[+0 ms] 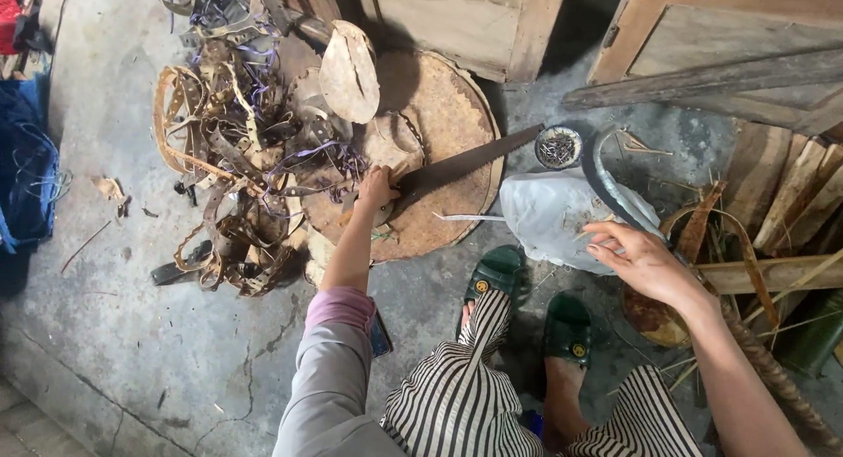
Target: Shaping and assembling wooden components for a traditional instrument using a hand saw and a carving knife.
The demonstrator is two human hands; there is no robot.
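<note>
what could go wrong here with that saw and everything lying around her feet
The left hand grips the handsaw by its handle, blade lying across the round board; a slip could drag the teeth toward the arm. The right hand reaches past the white bag near a curved blade, so the fingers may brush its edge. The open sandals leave toes exposed.

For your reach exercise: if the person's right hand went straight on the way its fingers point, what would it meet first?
Probably the white plastic bag: the right hand points left toward it, fingertips almost touching, though depth is unclear.
</note>
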